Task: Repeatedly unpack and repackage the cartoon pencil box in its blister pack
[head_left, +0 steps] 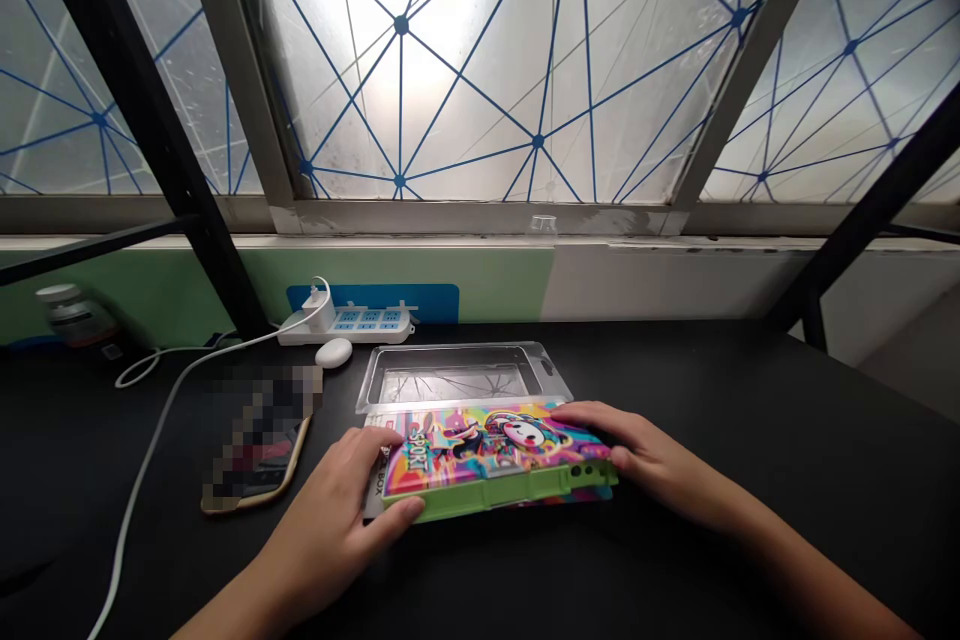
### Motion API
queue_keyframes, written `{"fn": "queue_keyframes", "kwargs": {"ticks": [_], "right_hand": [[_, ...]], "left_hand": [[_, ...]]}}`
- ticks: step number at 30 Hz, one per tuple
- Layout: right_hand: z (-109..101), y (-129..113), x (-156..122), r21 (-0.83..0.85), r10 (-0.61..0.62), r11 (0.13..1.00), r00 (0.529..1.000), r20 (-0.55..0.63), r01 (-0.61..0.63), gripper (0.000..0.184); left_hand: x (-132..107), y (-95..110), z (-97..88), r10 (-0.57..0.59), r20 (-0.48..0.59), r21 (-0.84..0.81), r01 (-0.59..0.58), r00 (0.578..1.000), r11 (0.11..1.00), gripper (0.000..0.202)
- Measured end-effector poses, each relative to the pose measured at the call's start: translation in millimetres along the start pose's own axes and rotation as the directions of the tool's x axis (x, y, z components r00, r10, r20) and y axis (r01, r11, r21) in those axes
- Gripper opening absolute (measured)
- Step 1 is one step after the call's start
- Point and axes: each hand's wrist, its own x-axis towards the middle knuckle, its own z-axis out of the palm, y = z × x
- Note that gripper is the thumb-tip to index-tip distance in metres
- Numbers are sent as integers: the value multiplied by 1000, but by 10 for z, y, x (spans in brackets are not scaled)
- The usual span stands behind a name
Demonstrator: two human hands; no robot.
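Observation:
A colourful pencil box (499, 440) with a green side and a cartoon print lies in front of me. My left hand (356, 490) grips its left end, thumb on the green front edge and fingers on the top. At the right end, my right hand (637, 450) holds the box between thumb and fingers. Part of a printed card (373, 490) shows beneath the box on the left. Just behind it lies a clear plastic packaging tray (551, 375), its near side hidden by the box.
Left of the box lies a phone (274, 455). A white cable (150, 460) runs from a power strip (375, 322) across the black table (720, 390). Near the strip sits a small white rounded case (334, 352); a bottle (79, 315) stands far left. Dark metal posts (217, 250) flank the window.

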Motion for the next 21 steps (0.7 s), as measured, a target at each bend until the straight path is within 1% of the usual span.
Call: {"fn": "queue_keyframes", "kwargs": {"ticks": [2, 3, 4, 5, 7, 9, 10, 12, 15, 16, 18, 21], "right_hand": [[2, -4, -38, -32, -4, 999, 1000, 23, 5, 86], [15, -7, -48, -59, 4, 998, 1000, 19, -2, 88], [34, -9, -52, -93, 9, 996, 1000, 5, -8, 87], [55, -9, -50, -127, 6, 992, 1000, -13, -7, 83], [98, -4, -34, -172, -26, 985, 998, -50, 17, 68], [131, 4, -8, -184, -31, 983, 996, -89, 14, 52], [144, 5, 5, -182, -14, 983, 994, -108, -6, 48], [160, -6, 28, -161, 40, 985, 990, -136, -62, 48], [169, -62, 54, -75, 117, 989, 982, -148, -129, 39], [171, -85, 61, -42, 140, 988, 980, -144, -148, 36], [177, -121, 77, 0, 190, 982, 974, -127, -191, 34], [194, -136, 103, -19, 244, 969, 963, -114, -248, 33]], "left_hand": [[2, -24, 0, -7, -14, 4, 7, 1000, 1000, 40], [0, -39, 3, -2, -22, -1, 2, 1000, 1000, 40], [-1, -55, 6, 13, -25, -10, -13, 1000, 1000, 41], [-2, -67, 10, 36, -18, -21, -36, 999, 999, 43], [-1, -78, 18, 73, 10, -30, -73, 997, 997, 49], [5, -65, 23, 79, 34, 7, -79, 996, 997, 50], [8, -55, 23, 74, 41, 38, -75, 996, 996, 49], [11, -38, 20, 85, 53, 93, -90, 995, 992, 49], [9, -42, 15, 122, 104, 109, -133, 987, 985, 49], [10, -49, 17, 116, 122, 102, -129, 986, 986, 48], [13, -64, 28, 72, 134, 75, -82, 988, 994, 48], [19, -76, 53, -13, 99, 4, 13, 995, 1000, 54]]}}
